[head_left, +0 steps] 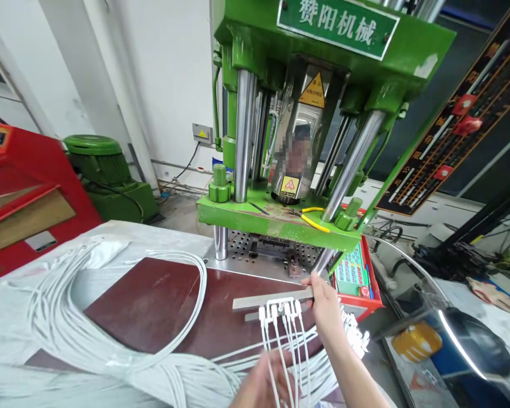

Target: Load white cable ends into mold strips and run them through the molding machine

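Note:
My right hand [323, 300] is closed on the right end of a flat grey metal bar [272, 299]. Below the bar's middle hangs a white plastic frame with several white connectors [280, 310], their white cables [291, 340] running downward. My left hand [266, 379] is at the bottom, blurred, among these hanging cables; its fingers are smeared, so its grip cannot be made out. Beneath both hands lies a dark red board [225, 294]. A big coil of white cables [55, 300] spreads over the left of the table and under my hands.
A green press [276, 221] stands ahead, yellow-handled pliers [317, 220] on its plate. Its perforated metal bed [238, 249] borders the board. A red control box [357, 277] sits right of the bed; white connector ends [357, 334] are piled beside my right forearm. A lamp [476, 340] is farther right.

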A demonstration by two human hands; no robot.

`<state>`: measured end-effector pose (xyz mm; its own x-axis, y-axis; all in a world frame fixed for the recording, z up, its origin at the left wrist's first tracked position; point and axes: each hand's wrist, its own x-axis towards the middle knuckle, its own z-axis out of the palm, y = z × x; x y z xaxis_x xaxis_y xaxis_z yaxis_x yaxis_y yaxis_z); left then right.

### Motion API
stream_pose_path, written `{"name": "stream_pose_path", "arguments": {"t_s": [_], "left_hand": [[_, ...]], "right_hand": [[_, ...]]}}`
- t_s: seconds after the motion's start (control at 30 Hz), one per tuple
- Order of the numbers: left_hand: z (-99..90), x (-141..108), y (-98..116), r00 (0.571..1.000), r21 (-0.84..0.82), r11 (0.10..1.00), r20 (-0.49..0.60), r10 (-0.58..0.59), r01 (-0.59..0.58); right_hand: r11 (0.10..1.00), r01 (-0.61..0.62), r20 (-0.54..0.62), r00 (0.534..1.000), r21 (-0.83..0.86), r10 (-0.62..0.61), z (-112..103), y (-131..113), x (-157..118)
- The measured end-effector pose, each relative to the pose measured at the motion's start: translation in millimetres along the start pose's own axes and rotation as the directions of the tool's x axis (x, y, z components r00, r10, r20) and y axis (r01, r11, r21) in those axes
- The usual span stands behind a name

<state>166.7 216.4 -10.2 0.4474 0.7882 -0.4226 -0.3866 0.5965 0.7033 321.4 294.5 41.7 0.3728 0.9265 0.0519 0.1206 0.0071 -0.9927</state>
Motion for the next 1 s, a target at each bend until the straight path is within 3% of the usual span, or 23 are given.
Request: {"name": "stream_pose_path", "arguments": {"t_s": [0.07,0.1,0.2,0.3,0.37,0.43,0.5,0.57,0.63,0.73,0.83,0.9,1.0], "left_hand": [[0.2,-5.8,19.3,0.986,-0.035,0.990,-0.092,0.136,-0.140],[2.3,-9.7,31.4,0.955,-0.038,0.966,-0.162,0.248,-0.257],[12.2,-23.5,62.2,0.870,0.022,0.919,-0.313,0.380,-0.394],[19.4,-31.8,75.3,0.849,0.066,0.896,-0.297,0.437,-0.438],[20.8,-32.1,77.5,0.841,0.095,0.881,-0.265,0.472,-0.464],[20.9,-29.8,78.1,0.831,0.134,0.867,-0.250,0.498,-0.479],[20.9,-26.9,78.2,0.824,0.165,0.860,-0.245,0.511,-0.484],[21.3,-24.1,77.7,0.821,0.192,0.853,-0.239,0.519,-0.484],[21.7,-21.7,76.5,0.812,0.234,0.839,-0.224,0.538,-0.492],[22.2,-18.4,74.8,0.810,0.285,0.821,-0.191,0.554,-0.495],[22.6,-16.0,74.3,0.820,0.305,0.819,-0.166,0.548,-0.486],[22.4,-15.2,74.4,0.826,0.307,0.824,-0.165,0.538,-0.476],[20.5,-15.4,74.0,0.829,0.302,0.829,-0.169,0.533,-0.472]], "right_hand": [[1.000,0.021,0.002,1.000,-0.021,-0.021,-7.5,-12.6,-22.0],[0.999,0.033,0.001,0.999,-0.031,-0.033,-9.6,-18.3,-30.6],[0.996,0.078,-0.002,0.997,-0.030,-0.078,-12.8,-29.8,-48.0],[0.988,0.132,0.048,0.990,-0.079,-0.129,-18.6,-36.1,-56.1],[0.943,0.279,0.122,0.958,-0.181,-0.260,-26.8,-41.4,-60.2],[0.804,0.505,0.237,0.862,-0.314,-0.449,-37.2,-48.0,-65.9],[0.597,0.689,0.394,0.724,-0.411,-0.565,-45.8,-53.5,-73.3],[0.402,0.790,0.534,0.611,-0.464,-0.584,-49.0,-55.5,-81.4],[0.251,0.823,0.590,0.547,-0.510,-0.594,-46.1,-53.7,-88.3],[0.132,0.794,0.571,0.531,-0.593,-0.626,-37.0,-48.2,-93.0],[0.090,0.800,0.561,0.490,-0.593,-0.667,-33.4,-43.9,-90.2],[0.109,0.822,0.565,0.474,-0.560,-0.675,-36.3,-42.7,-86.2],[0.209,0.815,0.545,0.528,-0.540,-0.651,-44.2,-44.5,-81.9]]}}
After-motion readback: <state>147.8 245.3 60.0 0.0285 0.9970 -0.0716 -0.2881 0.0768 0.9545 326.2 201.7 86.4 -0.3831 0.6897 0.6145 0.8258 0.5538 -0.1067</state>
